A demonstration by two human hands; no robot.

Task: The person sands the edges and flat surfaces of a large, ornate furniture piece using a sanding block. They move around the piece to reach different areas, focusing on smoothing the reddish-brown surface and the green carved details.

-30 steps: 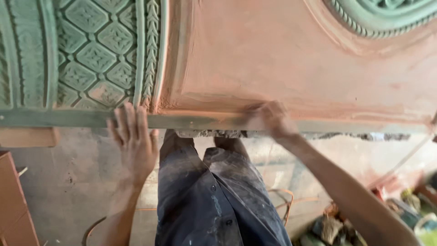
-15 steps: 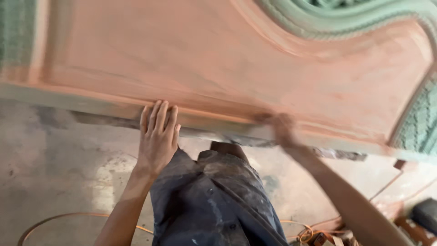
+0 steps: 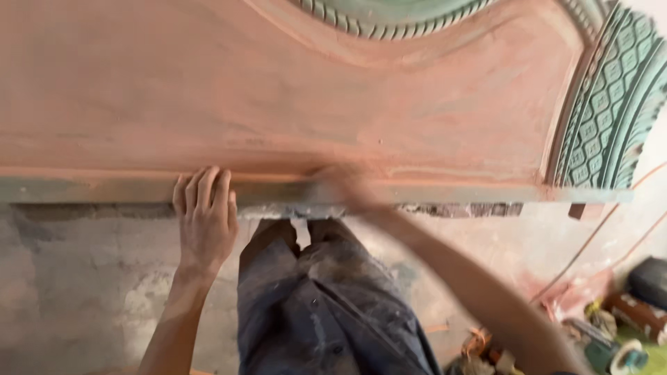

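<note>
Large reddish-brown carved wooden panel (image 3: 333, 104) with green moulded borders, lying flat above dusty dark trousers (image 3: 326, 305). Left hand (image 3: 205, 219) flat, fingers spread open on panel's near edge. Right hand (image 3: 340, 187) blurred at same edge; grip impossible to tell. Probably heavy, stiff, dusty-slick; best taken along near edge.

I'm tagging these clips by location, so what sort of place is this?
Probably a furniture or woodcarving workshop. A large reddish-brown primed panel has green carved lattice trim, the bare concrete floor is dusty and stained, and tools and orange cables lie scattered at right.
</note>
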